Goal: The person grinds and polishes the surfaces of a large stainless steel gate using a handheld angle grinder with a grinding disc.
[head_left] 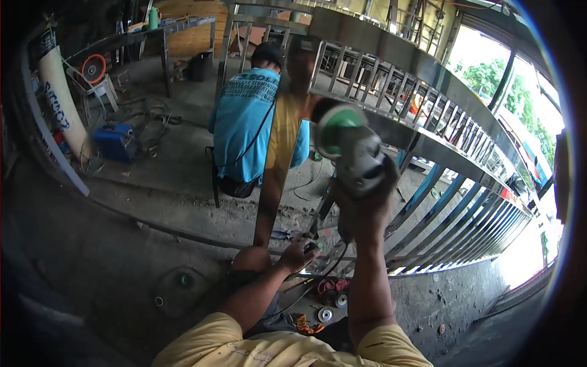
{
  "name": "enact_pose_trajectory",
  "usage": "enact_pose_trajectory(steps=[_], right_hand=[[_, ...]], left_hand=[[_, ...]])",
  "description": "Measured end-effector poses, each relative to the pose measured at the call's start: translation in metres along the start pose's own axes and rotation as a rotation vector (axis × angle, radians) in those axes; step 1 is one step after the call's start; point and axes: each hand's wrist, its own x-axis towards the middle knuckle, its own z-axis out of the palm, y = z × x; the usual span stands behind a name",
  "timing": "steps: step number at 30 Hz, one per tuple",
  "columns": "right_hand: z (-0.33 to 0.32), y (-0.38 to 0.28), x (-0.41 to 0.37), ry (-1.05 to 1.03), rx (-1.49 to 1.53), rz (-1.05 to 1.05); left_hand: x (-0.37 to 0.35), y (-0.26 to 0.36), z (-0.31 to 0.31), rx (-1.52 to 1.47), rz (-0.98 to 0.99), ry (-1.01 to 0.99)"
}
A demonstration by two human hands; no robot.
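My right hand [370,202] is wrapped round a grey angle grinder [361,162], raised in front of the shiny metal railing [397,128]. A green-faced disc [341,127] on the grinder is close to the upright post [278,159]; contact cannot be told. The grinder is slightly blurred. Lower down, my left hand [298,257] is closed beside the foot of the post, with a small dark and green piece at its fingertips that I cannot make out. A dark cord [333,269] hangs below the grinder.
Beyond the railing a person in a blue shirt [247,122] sits facing away. Pliers [281,235], a loose disc [325,314] and red items [330,289] lie on the floor near me. A blue machine [116,144] and a white cylinder [63,101] stand left.
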Motion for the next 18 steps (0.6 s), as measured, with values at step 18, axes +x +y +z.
enact_pose_trajectory(steps=[18], right_hand=[[0.035, 0.033, -0.030, -0.311, -0.302, -0.508]], left_hand=[[-0.018, -0.010, -0.010, 0.078, -0.013, -0.099]])
